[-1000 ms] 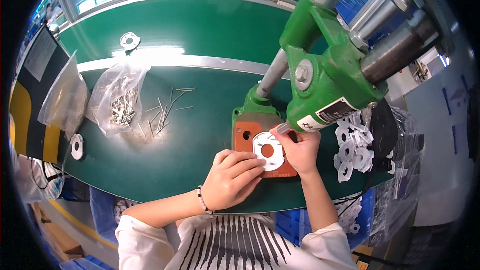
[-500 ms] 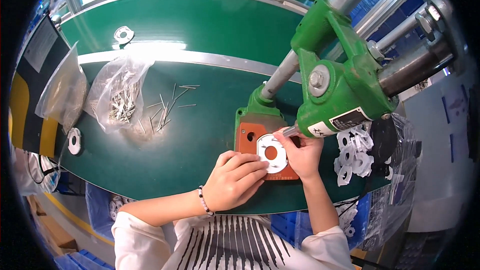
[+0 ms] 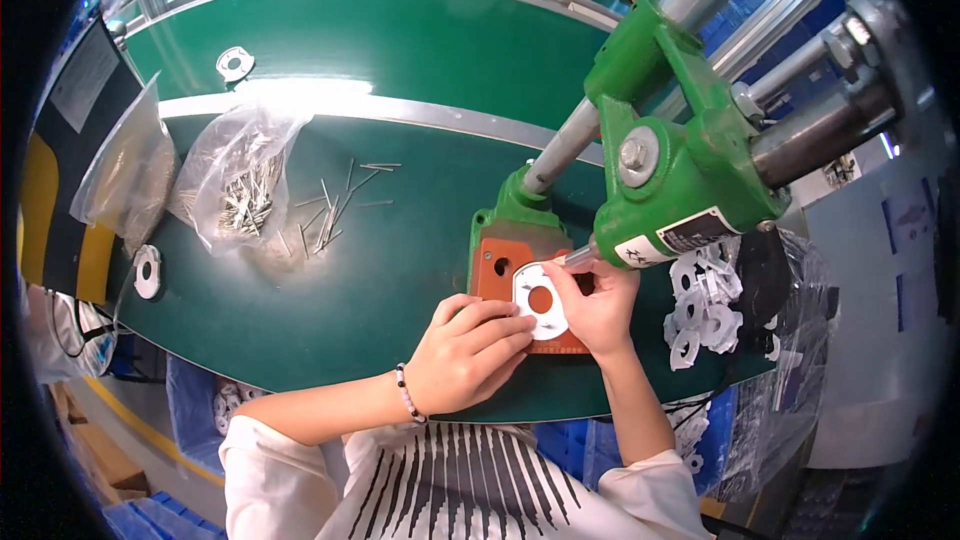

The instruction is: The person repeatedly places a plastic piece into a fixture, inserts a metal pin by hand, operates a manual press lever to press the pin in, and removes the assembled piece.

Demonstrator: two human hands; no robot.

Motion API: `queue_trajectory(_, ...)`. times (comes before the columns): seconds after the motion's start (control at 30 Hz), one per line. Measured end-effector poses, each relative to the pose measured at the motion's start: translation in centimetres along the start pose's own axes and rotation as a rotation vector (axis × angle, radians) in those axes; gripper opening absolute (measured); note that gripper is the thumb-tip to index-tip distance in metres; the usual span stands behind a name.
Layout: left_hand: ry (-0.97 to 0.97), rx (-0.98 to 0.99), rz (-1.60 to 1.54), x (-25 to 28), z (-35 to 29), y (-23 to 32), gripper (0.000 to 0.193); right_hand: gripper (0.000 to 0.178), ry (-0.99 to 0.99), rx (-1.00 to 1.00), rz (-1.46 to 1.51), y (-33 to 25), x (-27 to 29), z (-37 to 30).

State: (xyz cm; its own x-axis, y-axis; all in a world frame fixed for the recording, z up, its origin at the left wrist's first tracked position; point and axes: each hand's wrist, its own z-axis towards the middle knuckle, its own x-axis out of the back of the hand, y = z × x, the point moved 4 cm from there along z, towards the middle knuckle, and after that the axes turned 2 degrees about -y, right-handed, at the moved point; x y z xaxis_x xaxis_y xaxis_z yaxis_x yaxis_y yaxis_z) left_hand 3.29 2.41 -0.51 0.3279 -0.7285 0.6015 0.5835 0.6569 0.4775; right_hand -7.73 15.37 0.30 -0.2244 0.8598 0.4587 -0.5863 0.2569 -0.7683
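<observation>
A white ring-shaped plate [image 3: 556, 320] lies on the orange fixture block [image 3: 492, 285] at the base of a green hand press [image 3: 650, 175]. Small metal pins appear to stick out of its face. My left hand [image 3: 468, 352] comes in from the left, its fingers bent together and fingertips against the plate's left edge. With the thumb at the plate's upper right edge, my right hand [image 3: 602, 312] steadies it from the other side. Its other fingers are partly hidden beneath the press head. The press's metal tip [image 3: 577, 258] is just above that thumb.
Loose metal pins [image 3: 325, 225] lie left of the press beside an open plastic bag of pins [image 3: 245, 195]. Another clear bag [image 3: 135, 180] stands farther left. White plates [image 3: 705, 310] are piled at right; single ones [image 3: 147, 272] lie at left and far back.
The whole view has shifted slightly. My right thumb has moved a little along the plate's upper edge; my left hand stays at the plate's left side.
</observation>
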Motion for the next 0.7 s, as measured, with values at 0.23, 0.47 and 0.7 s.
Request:
queue_trajectory(0.23,0.011,-0.005,0.006,0.0,-0.3,-0.1,0.024,0.021,-0.086,-0.139,-0.061,-0.1,0.8,-0.2)
queue_trajectory(0.47,0.014,-0.003,0.024,0.0,-0.5,-0.1,0.029,0.033,0.182,-0.193,0.213,3.7,13.9,6.8)
queue_trajectory(0.7,0.072,-0.048,-0.020,-1.1,-0.1,-0.3,0.028,0.048,-0.434,-0.169,0.058,18.5,17.2,21.4)
